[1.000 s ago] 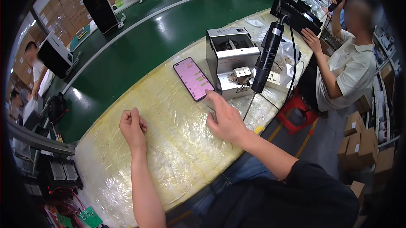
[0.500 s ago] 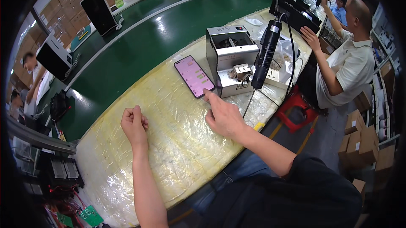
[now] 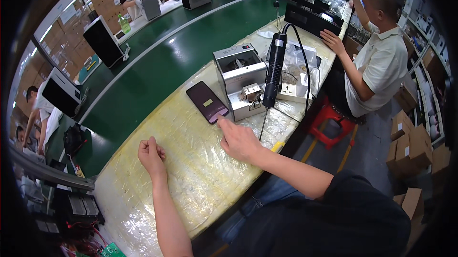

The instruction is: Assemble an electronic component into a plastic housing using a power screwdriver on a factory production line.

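Note:
A smartphone (image 3: 208, 102) lies flat on the plastic-covered workbench (image 3: 191, 176), its screen dimmed with a small pale box in the middle. My right hand (image 3: 240, 141) has its index finger stretched out to the phone's near end, touching or almost touching the screen; the thumb stands apart and nothing is held. Left of it, my left hand (image 3: 151, 156) hovers over or rests on the bench with its fingers curled in and the thumb on top, nothing visible in it. Beside the phone stands a metal screw feeder (image 3: 241, 80). A black electric screwdriver (image 3: 275, 71) hangs upright just right of the feeder.
A green conveyor (image 3: 157, 73) runs along the far side, with black-and-white appliances beyond it. A power strip (image 3: 291, 92) and plastic bags lie behind the screwdriver. At right, a co-worker (image 3: 377, 66) sits on a red stool (image 3: 329, 125). Circuit boards (image 3: 112, 250) and wires are at lower left.
The phone's screen has gone from a bright pink page with message bubbles to a dim one with a small box. My view has shifted; my right finger stays at the phone's near end.

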The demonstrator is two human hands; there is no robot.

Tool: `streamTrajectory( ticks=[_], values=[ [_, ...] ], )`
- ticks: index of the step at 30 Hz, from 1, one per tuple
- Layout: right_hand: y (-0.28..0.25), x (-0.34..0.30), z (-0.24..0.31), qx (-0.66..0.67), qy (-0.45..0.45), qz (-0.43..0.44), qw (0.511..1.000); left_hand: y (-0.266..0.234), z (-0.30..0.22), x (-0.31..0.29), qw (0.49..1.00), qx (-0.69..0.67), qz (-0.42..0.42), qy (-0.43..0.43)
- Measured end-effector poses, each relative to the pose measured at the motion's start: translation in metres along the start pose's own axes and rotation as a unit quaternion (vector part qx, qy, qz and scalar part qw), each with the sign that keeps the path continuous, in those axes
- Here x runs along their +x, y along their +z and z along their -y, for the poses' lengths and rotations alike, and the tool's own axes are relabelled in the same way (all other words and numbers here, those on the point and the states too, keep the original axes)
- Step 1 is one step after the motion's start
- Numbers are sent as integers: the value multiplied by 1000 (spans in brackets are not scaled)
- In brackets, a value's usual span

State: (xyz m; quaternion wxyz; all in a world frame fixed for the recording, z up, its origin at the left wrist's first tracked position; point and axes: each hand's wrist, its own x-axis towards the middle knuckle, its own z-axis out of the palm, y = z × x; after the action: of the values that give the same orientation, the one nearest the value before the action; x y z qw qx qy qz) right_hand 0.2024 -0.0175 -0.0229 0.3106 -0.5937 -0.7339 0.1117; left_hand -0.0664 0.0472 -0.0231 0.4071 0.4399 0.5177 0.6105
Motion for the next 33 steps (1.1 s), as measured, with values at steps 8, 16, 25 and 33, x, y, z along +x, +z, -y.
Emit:
streamTrajectory(
  ticks=[8,16,25,33],
  values=[
    [5,2,6,-15,-10,-13,1000,-1,-1,0,1000,1,-2,-8],
    [1,1,6,-38,1,-17,999,6,-4,3,1000,-15,19,-8],
    [10,-3,4,-47,-20,-45,998,-1,9,6,999,22,29,9],
    [5,0,2,-48,-11,-32,998,1,2,-1,999,11,46,11]
  ],
)
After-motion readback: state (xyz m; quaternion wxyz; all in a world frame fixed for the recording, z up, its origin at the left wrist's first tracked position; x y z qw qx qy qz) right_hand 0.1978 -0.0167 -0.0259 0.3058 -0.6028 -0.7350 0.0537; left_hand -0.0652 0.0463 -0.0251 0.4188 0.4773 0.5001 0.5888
